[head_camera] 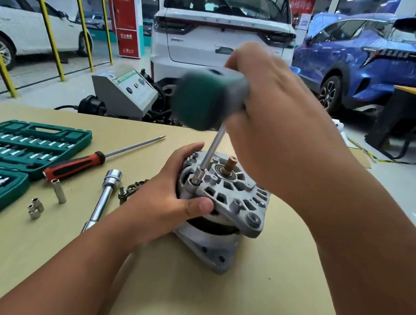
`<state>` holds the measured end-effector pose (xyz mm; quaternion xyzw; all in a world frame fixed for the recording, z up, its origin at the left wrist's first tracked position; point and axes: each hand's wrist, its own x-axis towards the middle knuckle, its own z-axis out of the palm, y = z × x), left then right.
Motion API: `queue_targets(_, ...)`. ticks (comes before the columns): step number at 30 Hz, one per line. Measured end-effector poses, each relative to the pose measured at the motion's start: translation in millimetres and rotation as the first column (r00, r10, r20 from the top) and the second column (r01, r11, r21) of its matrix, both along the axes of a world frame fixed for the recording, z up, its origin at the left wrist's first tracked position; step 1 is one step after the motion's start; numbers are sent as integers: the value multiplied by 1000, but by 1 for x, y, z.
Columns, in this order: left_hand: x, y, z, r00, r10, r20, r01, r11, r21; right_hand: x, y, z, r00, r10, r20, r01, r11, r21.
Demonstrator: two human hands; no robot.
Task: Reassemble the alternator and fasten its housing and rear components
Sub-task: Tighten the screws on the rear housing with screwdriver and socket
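Ribbed cast-metal alternator (225, 197) in left hand (172, 194); blurred green-handled driver (207, 101) in right hand (271, 107)

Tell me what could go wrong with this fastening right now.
The nut driver leans rather than stands straight, so its socket might slip off. The left hand holds the alternator right beside it; a slip could hit the thumb.

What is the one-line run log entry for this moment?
left hand: grips grey cast-metal alternator | right hand: holds green-handled socket driver | driver socket: seated on alternator's top housing | step: fastening
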<state>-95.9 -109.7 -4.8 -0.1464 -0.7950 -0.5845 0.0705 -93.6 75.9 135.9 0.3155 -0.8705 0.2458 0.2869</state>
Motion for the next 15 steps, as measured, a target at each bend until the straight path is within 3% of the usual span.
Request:
queue_targets(4,2,3,2,1000,19,-24,-19,1000,-16,7,-14,-4,998,-19,-68,20,1000,6)
queue_targets(8,1,4,4,999,25,-28,-25,1000,-2,8,-9,1,997,-76,18,75,995,70)
queue_targets(11,1,4,4,1000,11,-25,-11,1000,13,13,1,10,994,-9,112,0,997,82)
queue_targets(15,3,3,5,1000,-15,-24,15,1000,0,12,7,17,986,146,74,-148,989,15)
